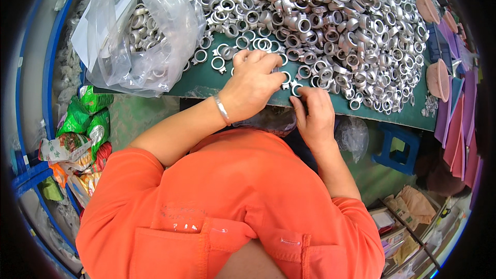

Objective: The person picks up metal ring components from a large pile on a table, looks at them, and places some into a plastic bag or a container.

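Note:
My left hand, with a bracelet on its wrist, reaches over the near edge of the green table. Its fingers are curled and its thumb tip meets a silver metal ring with a small lug. What lies beneath the palm is hidden. Close by on the right, my right hand pinches another metal ring between thumb and forefinger at the table's edge. Loose rings lie just beyond my left fingertips. Behind them rises a big heap of similar rings.
A clear plastic bag with rings inside stands at the left of the green table. Pink and purple bins line the right side. A blue stool stands below the table. Blue shelving and colourful bags are at left.

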A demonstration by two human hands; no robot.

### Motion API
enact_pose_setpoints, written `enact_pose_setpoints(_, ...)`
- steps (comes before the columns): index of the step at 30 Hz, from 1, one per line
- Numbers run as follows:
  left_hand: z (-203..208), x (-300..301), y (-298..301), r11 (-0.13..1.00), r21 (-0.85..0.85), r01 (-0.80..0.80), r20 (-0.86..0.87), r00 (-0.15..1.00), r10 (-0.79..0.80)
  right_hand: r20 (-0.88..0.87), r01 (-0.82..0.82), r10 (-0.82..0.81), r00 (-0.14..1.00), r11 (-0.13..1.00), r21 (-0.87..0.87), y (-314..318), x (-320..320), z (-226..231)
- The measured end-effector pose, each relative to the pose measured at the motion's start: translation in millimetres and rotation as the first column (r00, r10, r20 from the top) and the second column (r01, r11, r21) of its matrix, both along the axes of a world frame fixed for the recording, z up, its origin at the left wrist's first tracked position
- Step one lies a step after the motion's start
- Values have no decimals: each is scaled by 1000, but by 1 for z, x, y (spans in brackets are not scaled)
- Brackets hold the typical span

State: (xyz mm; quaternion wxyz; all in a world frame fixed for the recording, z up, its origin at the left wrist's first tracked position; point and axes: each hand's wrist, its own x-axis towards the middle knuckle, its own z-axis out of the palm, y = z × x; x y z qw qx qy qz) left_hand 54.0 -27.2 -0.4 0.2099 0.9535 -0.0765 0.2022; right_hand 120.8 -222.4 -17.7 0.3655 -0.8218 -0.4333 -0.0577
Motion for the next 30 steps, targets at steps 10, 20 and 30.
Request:
enact_pose_setpoints(10,2,-12,2,975,-218,51,63,997,-38,-11,63,-62,998,996,69,2,-4,-3)
enact_pose_setpoints(20,-4,-37,4,-230,-965,-127,-69,968,-243,-727,241,522,447,712,659,18,-7,16)
enact_pose_setpoints(30,-7,-41,12,-583,-777,-235,82,881,-465,-692,367,721,-19,649,666,16,-1,17)
